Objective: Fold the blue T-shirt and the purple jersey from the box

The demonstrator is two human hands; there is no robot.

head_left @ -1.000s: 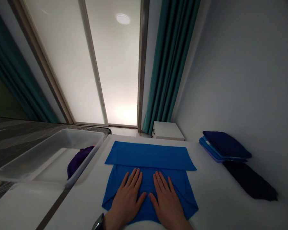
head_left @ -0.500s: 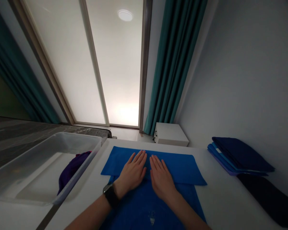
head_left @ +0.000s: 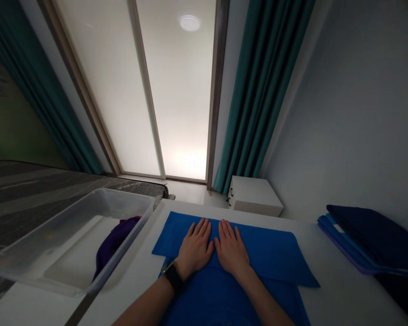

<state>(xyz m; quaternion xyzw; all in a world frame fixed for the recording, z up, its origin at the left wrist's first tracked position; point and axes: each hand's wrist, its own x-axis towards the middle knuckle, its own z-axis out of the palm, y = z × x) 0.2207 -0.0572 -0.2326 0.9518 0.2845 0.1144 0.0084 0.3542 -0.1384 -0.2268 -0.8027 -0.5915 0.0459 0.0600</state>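
A blue garment, perhaps a T-shirt point(head_left: 272, 253), lies spread on the white table, its far part forming a wide band with a flap at each side. My left hand point(head_left: 196, 244), with a dark watch point(head_left: 172, 275) on the wrist, rests flat on the cloth left of the middle. Close beside it, my right hand point(head_left: 231, 246) also presses flat, fingers pointing away from me. Neither hand grips anything. My forearms cover some of the garment's near part, and its lower end runs out of view.
At left stands a clear plastic bin point(head_left: 68, 222) with a purple cloth point(head_left: 117, 242) inside. Folded dark and blue clothes point(head_left: 374, 235) are stacked at right on the white table point(head_left: 340, 299). Beyond the far edge is a white cabinet point(head_left: 255, 192).
The camera view has turned slightly left, so everything sits further right. Both hands stay flat on the blue garment, with a slightly wider gap between the fingertips.
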